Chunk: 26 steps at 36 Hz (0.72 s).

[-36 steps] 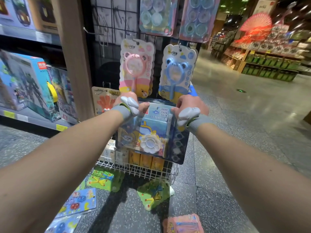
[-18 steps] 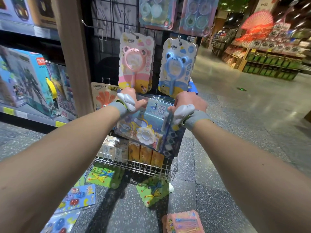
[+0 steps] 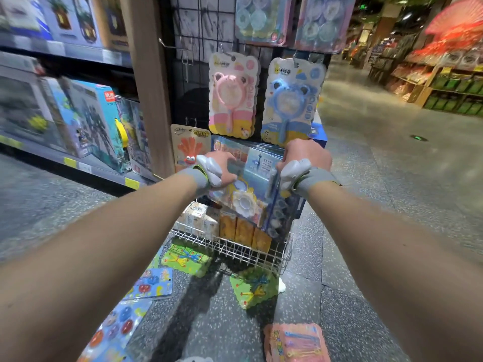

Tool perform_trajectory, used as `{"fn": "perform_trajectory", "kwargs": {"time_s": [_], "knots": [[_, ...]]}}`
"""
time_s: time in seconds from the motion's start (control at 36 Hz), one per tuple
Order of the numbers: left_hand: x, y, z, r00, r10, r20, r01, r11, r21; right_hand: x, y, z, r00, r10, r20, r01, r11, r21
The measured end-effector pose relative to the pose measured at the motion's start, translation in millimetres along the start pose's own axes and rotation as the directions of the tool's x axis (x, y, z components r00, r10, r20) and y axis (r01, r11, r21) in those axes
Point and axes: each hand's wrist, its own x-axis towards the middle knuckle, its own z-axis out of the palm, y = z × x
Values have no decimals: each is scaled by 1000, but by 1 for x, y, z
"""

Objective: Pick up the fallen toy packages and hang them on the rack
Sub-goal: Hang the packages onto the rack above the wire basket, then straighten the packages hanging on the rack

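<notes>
Blue paint-set package (image 3: 251, 189) held against the lower wire rack (image 3: 198, 30), just above the wire basket (image 3: 235, 246). Left hand (image 3: 219, 168) curled round its upper left edge; right hand (image 3: 303, 160) curled round the upper right. On the floor (image 3: 366, 231) below: green package (image 3: 254, 287), pink package (image 3: 295, 340), blue package (image 3: 154, 283).

I'm in a shop, in its toy section. Boxed toys (image 3: 88, 121) fill shelves (image 3: 70, 162) with yellow price tags on my left. Carded toys (image 3: 232, 95) hang from a wire rack (image 3: 198, 27) just ahead. Far right, across the speckled floor (image 3: 379, 165), stand more stocked displays (image 3: 449, 87).
</notes>
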Motion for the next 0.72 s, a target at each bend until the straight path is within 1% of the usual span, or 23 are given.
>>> {"fn": "perform_trajectory", "kwargs": {"time_s": [0.08,0.14,0.19,0.25,0.28,0.33,0.36,0.42,0.47,0.53,0.56,0.58,0.64,0.72], "knots": [[-10,-2,6,999,5,37,-4,1000,-25,-6,4,-1,998,-53,-36,53,999,-10],[-19,-3,8,997,-10,81,17,996,-88,-12,6,-3,995,-73,-69,73,997,-11],[-38,-2,9,987,-62,148,80,990,-117,-24,3,-3,991,-118,-68,119,993,6],[-53,-4,14,978,-91,186,115,985,-125,-35,-3,-2,987,-149,-64,151,988,23],[-51,-1,13,980,-76,186,101,987,-129,-35,-4,-6,986,-151,-63,154,988,31],[-77,-13,27,966,-119,231,158,974,-160,-56,-20,5,974,-226,27,222,970,94],[-79,-12,31,959,-110,260,152,978,-146,-58,-21,8,968,-244,61,236,965,112],[-100,-29,42,925,-149,351,192,977,-92,-77,-43,22,934,-314,168,279,939,202],[-112,-40,53,907,-165,387,209,975,-74,-91,-56,35,907,-352,230,294,922,252],[-127,-54,66,896,-181,405,219,974,-50,-108,-69,52,892,-366,266,296,917,268],[-131,-58,69,897,-188,400,206,978,-2,-111,-73,57,883,-373,284,307,918,251],[-138,-64,74,888,-200,414,198,979,48,-120,-79,63,870,-370,326,297,921,252],[-148,-70,85,871,-202,448,179,979,94,-133,-86,74,854,-361,376,264,922,284],[-164,-91,116,807,-187,561,165,982,91,-161,-102,95,798,-358,484,237,926,294]]}}
